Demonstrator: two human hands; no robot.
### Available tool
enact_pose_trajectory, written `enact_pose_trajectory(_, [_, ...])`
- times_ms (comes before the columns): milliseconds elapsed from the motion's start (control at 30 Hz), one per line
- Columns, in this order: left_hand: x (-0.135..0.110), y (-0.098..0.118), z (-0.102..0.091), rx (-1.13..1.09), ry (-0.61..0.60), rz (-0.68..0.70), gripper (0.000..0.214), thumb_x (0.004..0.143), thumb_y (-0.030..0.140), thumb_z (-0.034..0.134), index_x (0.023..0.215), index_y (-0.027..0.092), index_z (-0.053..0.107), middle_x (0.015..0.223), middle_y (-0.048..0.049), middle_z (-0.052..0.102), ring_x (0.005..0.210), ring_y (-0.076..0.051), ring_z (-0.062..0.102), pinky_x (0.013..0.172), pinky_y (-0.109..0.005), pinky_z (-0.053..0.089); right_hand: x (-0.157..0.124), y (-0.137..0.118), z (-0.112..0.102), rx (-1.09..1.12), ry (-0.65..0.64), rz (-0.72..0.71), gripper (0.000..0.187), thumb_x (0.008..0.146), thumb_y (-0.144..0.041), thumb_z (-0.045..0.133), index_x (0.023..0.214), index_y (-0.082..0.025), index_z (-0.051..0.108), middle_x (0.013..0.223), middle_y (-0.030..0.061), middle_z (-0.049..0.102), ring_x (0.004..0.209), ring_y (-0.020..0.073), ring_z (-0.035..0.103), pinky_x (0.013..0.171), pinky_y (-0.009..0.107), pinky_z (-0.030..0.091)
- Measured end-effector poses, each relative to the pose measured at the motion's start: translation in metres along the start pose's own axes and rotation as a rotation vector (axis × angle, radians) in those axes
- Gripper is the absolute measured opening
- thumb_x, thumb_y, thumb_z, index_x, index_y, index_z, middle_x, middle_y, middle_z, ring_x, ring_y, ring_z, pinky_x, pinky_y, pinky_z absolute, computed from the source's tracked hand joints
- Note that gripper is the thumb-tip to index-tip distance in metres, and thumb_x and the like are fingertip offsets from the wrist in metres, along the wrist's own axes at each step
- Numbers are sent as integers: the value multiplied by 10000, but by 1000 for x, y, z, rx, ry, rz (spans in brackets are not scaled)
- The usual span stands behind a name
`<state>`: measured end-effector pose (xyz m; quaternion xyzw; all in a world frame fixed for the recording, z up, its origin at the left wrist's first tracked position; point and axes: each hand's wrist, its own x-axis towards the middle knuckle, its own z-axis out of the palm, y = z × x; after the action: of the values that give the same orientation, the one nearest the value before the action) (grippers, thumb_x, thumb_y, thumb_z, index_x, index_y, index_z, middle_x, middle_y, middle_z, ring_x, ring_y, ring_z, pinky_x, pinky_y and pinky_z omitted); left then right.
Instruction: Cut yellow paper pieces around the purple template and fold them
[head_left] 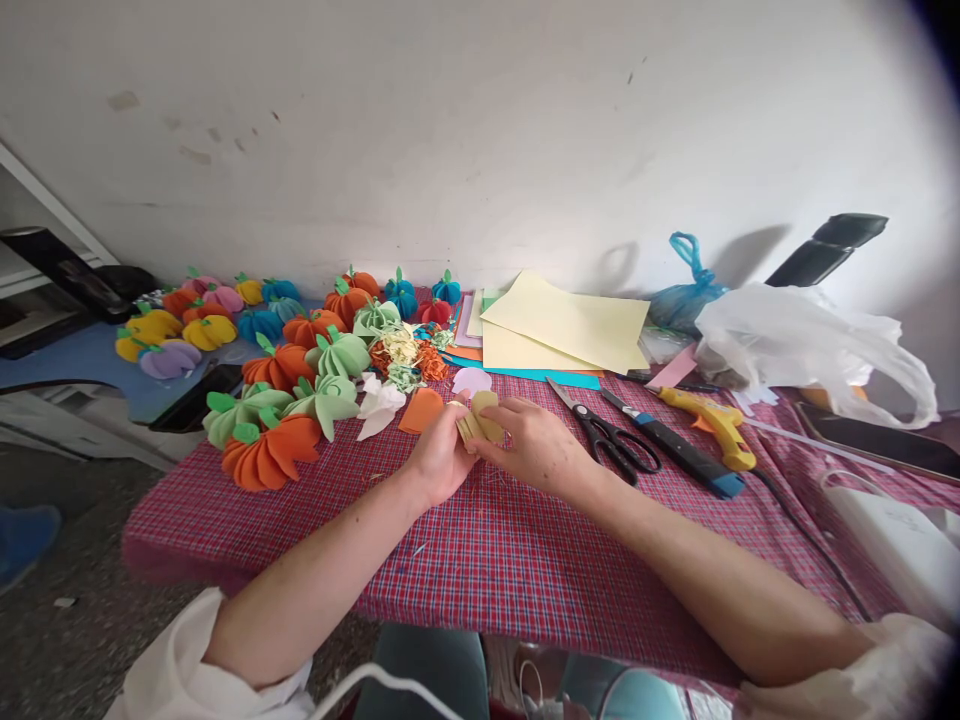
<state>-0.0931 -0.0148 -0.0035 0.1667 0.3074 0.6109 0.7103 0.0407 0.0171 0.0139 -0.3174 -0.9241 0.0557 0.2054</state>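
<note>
Now, both hands meet in the middle of the table, and between them sits the yellow paper, held up over the checked cloth. The left hand is closed round its near left side, fingers curled in, with narrow folded edges showing at the grip. Over on the other side, the right hand has it pinched, thumb below and bent fingers above, so the gap is barely wider than the paper itself. Taking that paper as the clock's centre: a lilac piece lies just beyond at twelve, and an orange piece is close by the left hand at nine. Further out at nine, there's a white piece, then an orange pumpkin. Ten o'clock brings a tangle of shreds and a pale green pumpkin. Swing to one, and there are the sheets, pale yellow on top; at two, a knotted blue bag by the wall. And at three, in a row: scissors, cutter, yellow glue gun.
</note>
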Motion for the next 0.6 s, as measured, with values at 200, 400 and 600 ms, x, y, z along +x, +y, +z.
enact_pose_trajectory(200, [0, 1, -1, -31, -73, 3, 189, 756, 168, 454, 919, 197, 544, 833, -4, 606, 691, -108, 568, 578, -209, 439, 1, 2, -5, 142, 3, 21, 188, 823, -288, 506, 931, -171, 606, 774, 39, 586, 662, 124, 524, 603, 230, 380])
enact_pose_trajectory(400, [0, 1, 0, -2, -35, 11, 273, 753, 193, 470, 1017, 207, 538, 916, -26, 625, 767, -137, 591, 646, -249, 459, 5, 10, -8, 165, 51, 114, 192, 810, -150, 460, 825, -168, 650, 737, 32, 630, 600, 106, 537, 565, 217, 370])
enact_pose_trajectory(600, [-2, 2, 3, 29, -7, 34, 322, 762, 199, 446, 1074, 206, 527, 932, -46, 632, 807, -163, 597, 666, -271, 466, 6, 21, -3, 233, 61, 277, 186, 784, -210, 493, 745, -175, 672, 693, 20, 662, 589, 119, 564, 543, 220, 374])
